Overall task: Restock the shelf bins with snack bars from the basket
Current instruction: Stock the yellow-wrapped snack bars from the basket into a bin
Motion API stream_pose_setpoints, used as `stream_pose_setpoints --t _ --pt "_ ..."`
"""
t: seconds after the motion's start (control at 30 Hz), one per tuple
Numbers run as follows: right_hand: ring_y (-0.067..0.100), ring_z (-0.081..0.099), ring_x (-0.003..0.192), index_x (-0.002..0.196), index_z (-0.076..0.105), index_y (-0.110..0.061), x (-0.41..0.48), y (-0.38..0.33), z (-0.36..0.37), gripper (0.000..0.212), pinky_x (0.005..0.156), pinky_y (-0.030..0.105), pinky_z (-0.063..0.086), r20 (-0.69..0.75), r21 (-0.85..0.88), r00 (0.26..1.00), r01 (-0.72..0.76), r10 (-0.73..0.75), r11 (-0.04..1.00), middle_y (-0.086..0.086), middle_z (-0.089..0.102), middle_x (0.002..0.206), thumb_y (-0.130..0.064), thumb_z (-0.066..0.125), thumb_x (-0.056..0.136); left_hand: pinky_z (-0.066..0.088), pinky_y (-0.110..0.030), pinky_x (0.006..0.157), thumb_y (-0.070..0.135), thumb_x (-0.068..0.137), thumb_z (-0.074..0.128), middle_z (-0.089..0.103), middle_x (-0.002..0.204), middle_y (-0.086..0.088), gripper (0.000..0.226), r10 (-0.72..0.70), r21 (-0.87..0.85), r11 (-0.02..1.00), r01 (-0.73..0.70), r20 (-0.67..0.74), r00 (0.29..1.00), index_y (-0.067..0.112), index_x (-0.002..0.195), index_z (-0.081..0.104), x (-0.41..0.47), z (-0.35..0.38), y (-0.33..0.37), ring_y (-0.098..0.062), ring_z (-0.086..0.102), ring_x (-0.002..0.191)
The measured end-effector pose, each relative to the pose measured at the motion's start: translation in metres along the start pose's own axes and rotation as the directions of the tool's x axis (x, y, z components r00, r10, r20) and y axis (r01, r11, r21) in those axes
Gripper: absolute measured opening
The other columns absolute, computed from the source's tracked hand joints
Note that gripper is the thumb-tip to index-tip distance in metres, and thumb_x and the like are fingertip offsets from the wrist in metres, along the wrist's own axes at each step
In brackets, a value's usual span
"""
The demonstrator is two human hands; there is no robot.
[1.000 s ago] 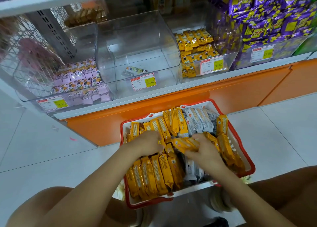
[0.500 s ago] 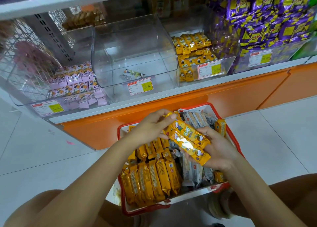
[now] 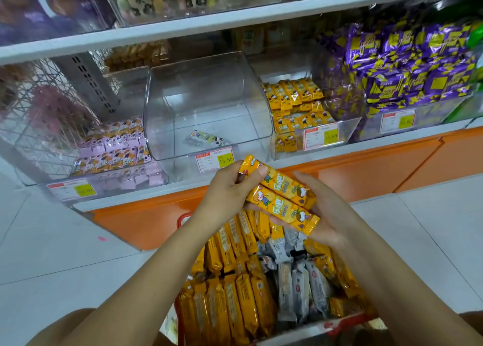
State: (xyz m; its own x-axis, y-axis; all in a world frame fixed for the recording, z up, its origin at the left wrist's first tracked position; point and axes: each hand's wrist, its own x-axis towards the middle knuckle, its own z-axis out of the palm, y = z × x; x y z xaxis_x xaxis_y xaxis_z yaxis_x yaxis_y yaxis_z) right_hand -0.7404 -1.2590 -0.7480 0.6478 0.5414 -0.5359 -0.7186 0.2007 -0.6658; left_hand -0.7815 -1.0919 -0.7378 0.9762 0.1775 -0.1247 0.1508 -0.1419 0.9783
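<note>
The left grip point(image 3: 230, 188) pinches one end of two long yellow foil-wrapped snack bars point(image 3: 283, 196), thumb on top. The right grip point(image 3: 332, 215) lies flat beneath them, cradling rather than clasping. The pair is held above the red-rimmed plastic basket point(image 3: 183, 219), just before the shelf. The likeliest home is the clear plastic bin of small yellow packs point(image 3: 347, 131) to the right, not the near-bare curved clear bin point(image 3: 209, 102) straight ahead, so check the labels first. Keep the bars parallel and lay them in flat.
</note>
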Motion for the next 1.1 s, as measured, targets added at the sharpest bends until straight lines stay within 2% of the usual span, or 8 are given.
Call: stream_pose_setpoints --t 0.17,0.3,0.43,0.67,0.77,0.87,0.97,1.1 --pt "0.001 0.068 0.088 0.13 0.049 -0.026 -0.009 -0.02 0.008 0.075 0.068 0.023 0.056 0.09 -0.502 0.936 0.338 -0.34 0.796 -0.003 0.059 0.121 -0.038 0.076 0.061 0.057 -0.026 0.055 0.034 0.09 0.057 0.071 0.082 -0.015 0.031 -0.109 -0.203 0.976 0.084 -0.118 0.987 0.005 0.093 0.067 0.011 -0.002 0.008 -0.019 0.07 0.072" --pt "-0.007 0.049 0.117 0.139 0.038 -0.041 -0.01 -0.027 0.003 0.093 0.09 0.015 0.048 0.302 -0.744 0.795 0.542 -0.527 0.392 -0.024 0.036 0.136 -0.032 0.086 0.06 0.058 -0.027 0.061 0.043 0.084 0.06 0.072 0.096 -0.016 0.044 -0.195 -0.304 0.941 0.147 -0.136 0.971 0.005 0.105 0.066 0.021 -0.004 0.013 -0.021 0.072 0.082" --pt "-0.017 0.034 0.115 0.142 0.042 -0.027 0.007 -0.038 -0.004 0.083 0.092 -0.004 0.027 0.43 -0.847 0.606 0.527 -0.669 -0.068 -0.01 0.034 0.138 -0.027 0.084 0.07 0.058 -0.024 0.062 0.049 0.076 0.058 0.074 0.093 -0.008 0.045 -0.144 -0.289 0.95 0.117 -0.072 0.987 0.012 0.1 0.067 0.026 -0.005 0.023 -0.015 0.072 0.084" --pt "0.012 0.038 0.111 0.126 0.054 -0.019 0.022 -0.068 0.003 0.071 0.092 0.025 0.035 0.555 -0.828 0.481 0.397 -0.679 -0.396 -0.005 0.051 0.117 -0.062 0.065 0.071 0.059 -0.025 0.068 0.044 0.076 0.056 0.075 0.092 -0.007 0.038 -0.074 -0.317 0.945 0.074 0.013 0.997 0.014 0.097 0.068 0.039 -0.011 0.036 -0.021 0.072 0.086" --pt "0.006 0.048 0.099 0.121 0.049 -0.021 0.026 -0.092 0.01 0.063 0.078 0.022 0.045 0.4 -0.904 0.648 0.393 -0.648 -0.166 -0.011 0.049 0.107 -0.047 0.077 0.071 0.055 -0.031 0.082 0.05 0.082 0.056 0.075 0.09 0.002 0.034 0.043 -0.032 0.998 -0.049 -0.174 0.984 0.02 0.091 0.07 0.047 -0.019 0.032 -0.015 0.07 0.09" --pt "0.014 0.052 0.091 0.125 0.044 -0.016 0.045 -0.129 0.007 0.062 0.069 0.03 0.045 0.127 -0.983 0.761 0.181 -0.636 0.019 -0.005 0.051 0.102 -0.046 0.072 0.079 0.046 -0.018 0.073 0.038 0.093 0.056 0.068 0.098 0.016 0.018 0.284 0.494 0.865 -0.092 -0.33 0.9 0.024 0.095 0.068 0.054 -0.036 0.022 -0.002 0.061 0.077" --pt "0.02 0.051 0.087 0.122 0.049 -0.005 0.073 -0.159 0.011 0.056 0.062 0.031 0.038 -0.06 -0.995 0.895 -0.091 -0.442 -0.05 0.006 0.049 0.102 -0.048 0.062 0.087 0.037 -0.003 0.062 0.024 0.094 0.055 0.063 0.09 0.019 0.012 0.228 0.583 0.812 -0.012 -0.298 0.927 0.027 0.089 0.066 0.055 -0.044 0.015 0.006 0.053 0.068" --pt "0.026 0.055 0.109 0.124 0.054 -0.001 0.109 -0.159 0.018 0.055 0.084 0.033 0.047 -0.166 -0.974 0.953 -0.199 -0.254 -0.11 0.017 0.054 0.125 -0.04 0.064 0.088 0.033 0.004 0.062 0.021 0.093 0.057 0.061 0.091 0.013 0.011 0.159 0.591 0.806 0.038 -0.277 0.948 0.021 0.098 0.067 0.059 -0.042 0.004 0.001 0.055 0.081"
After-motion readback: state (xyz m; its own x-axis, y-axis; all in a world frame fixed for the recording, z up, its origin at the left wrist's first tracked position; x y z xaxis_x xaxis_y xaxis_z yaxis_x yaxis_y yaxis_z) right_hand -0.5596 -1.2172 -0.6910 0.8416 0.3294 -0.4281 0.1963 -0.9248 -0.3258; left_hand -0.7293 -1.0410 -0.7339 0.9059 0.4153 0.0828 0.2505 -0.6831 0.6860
